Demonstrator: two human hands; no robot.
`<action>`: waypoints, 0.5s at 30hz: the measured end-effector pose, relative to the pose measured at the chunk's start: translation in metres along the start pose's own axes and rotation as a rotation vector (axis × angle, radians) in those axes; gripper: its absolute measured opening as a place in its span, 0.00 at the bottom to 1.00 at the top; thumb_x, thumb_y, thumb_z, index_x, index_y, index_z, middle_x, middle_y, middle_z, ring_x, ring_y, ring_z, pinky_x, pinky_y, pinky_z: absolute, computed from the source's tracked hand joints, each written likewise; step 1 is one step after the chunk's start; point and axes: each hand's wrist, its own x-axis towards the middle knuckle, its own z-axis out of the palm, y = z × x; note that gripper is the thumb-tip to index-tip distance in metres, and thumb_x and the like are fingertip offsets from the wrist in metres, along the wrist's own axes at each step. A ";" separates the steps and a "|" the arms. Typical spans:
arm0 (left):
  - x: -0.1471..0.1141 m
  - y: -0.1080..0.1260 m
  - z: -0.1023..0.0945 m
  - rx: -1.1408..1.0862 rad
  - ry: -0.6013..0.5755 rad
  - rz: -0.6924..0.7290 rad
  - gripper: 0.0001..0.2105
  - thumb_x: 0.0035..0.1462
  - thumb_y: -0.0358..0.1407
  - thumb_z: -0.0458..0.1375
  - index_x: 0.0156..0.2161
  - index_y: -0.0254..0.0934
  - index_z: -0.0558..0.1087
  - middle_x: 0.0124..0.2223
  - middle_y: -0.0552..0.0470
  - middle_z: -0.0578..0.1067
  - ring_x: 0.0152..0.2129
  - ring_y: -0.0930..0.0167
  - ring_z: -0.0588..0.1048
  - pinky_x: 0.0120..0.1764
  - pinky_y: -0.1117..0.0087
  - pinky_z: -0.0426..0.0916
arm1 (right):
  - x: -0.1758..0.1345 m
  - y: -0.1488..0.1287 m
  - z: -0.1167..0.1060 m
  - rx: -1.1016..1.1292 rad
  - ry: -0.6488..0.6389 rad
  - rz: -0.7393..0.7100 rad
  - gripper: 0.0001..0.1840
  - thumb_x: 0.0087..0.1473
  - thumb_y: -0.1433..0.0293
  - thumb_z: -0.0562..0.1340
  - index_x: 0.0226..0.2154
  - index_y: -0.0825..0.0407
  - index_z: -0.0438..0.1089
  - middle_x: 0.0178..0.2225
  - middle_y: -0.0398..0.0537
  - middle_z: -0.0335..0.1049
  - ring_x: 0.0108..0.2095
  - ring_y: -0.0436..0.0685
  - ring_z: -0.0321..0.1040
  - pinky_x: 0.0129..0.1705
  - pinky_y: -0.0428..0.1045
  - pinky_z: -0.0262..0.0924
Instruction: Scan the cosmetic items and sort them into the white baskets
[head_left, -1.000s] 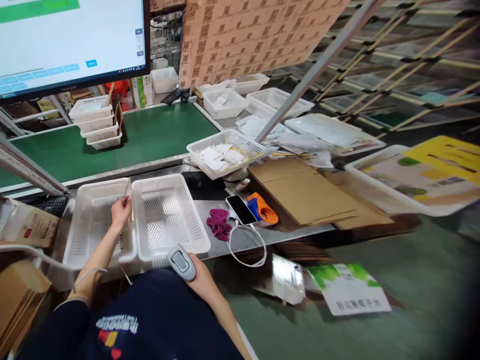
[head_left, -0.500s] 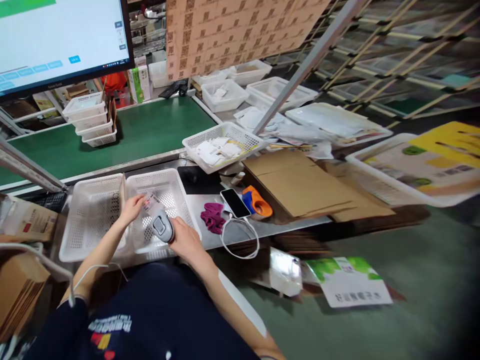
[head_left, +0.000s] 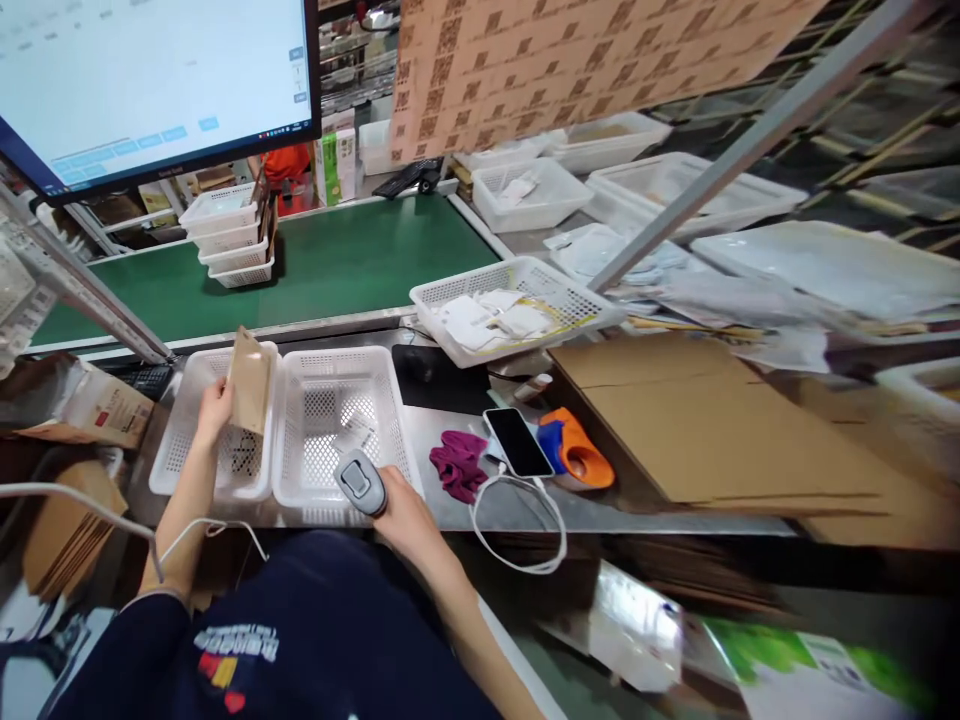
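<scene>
My left hand (head_left: 211,409) holds a brown kraft pouch (head_left: 249,379) upright over the left white basket (head_left: 189,470). A grey handheld scanner (head_left: 361,482) is gripped in my right hand (head_left: 405,520), at the near rim of the right white basket (head_left: 390,440). A small white label (head_left: 355,432) lies on that basket's floor. The two baskets stand side by side on the metal bench (head_left: 480,500).
A green conveyor (head_left: 352,260) with stacked white baskets (head_left: 229,235) runs behind, under a monitor (head_left: 150,80). A purple cloth (head_left: 457,465), phone (head_left: 519,441) with cable, orange tape dispenser (head_left: 574,450), flat cardboard (head_left: 712,420) and a basket of white packets (head_left: 510,305) lie to the right.
My left hand let go of the label, which now lies in the right basket, and lifted a brown pouch over the left basket. My right hand drew the scanner back to the near rim.
</scene>
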 end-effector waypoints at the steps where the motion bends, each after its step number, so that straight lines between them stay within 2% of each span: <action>1: -0.001 0.001 -0.012 -0.080 0.057 0.027 0.21 0.62 0.52 0.56 0.43 0.36 0.80 0.43 0.41 0.85 0.45 0.55 0.82 0.50 0.58 0.78 | 0.004 -0.004 -0.004 0.015 0.005 -0.028 0.15 0.53 0.76 0.65 0.45 0.50 0.71 0.47 0.52 0.70 0.45 0.65 0.73 0.42 0.52 0.57; 4: -0.011 0.010 -0.036 -0.390 0.174 0.127 0.28 0.55 0.58 0.63 0.49 0.36 0.79 0.47 0.42 0.84 0.46 0.57 0.82 0.50 0.61 0.78 | 0.020 -0.018 -0.015 0.102 0.043 -0.151 0.11 0.53 0.70 0.66 0.41 0.50 0.70 0.44 0.52 0.70 0.42 0.62 0.71 0.41 0.52 0.58; 7: -0.030 0.022 -0.036 -0.570 0.117 0.132 0.30 0.52 0.59 0.67 0.50 0.36 0.78 0.48 0.42 0.85 0.47 0.56 0.83 0.50 0.60 0.80 | 0.040 -0.032 -0.026 0.192 0.099 -0.251 0.12 0.53 0.64 0.67 0.40 0.50 0.71 0.41 0.50 0.69 0.40 0.62 0.71 0.41 0.52 0.60; 11: -0.059 0.030 -0.009 -0.643 -0.061 0.069 0.30 0.55 0.58 0.67 0.52 0.36 0.78 0.49 0.41 0.85 0.50 0.54 0.83 0.51 0.58 0.81 | 0.063 -0.047 -0.046 0.244 0.165 -0.275 0.20 0.51 0.56 0.69 0.41 0.51 0.72 0.40 0.51 0.71 0.41 0.65 0.73 0.42 0.55 0.65; 15: -0.082 0.025 0.028 -0.562 -0.200 0.088 0.30 0.57 0.59 0.65 0.52 0.35 0.80 0.53 0.41 0.85 0.52 0.55 0.82 0.54 0.59 0.78 | 0.082 -0.060 -0.069 0.299 0.191 -0.302 0.27 0.52 0.52 0.71 0.47 0.52 0.74 0.46 0.54 0.77 0.47 0.68 0.77 0.51 0.60 0.71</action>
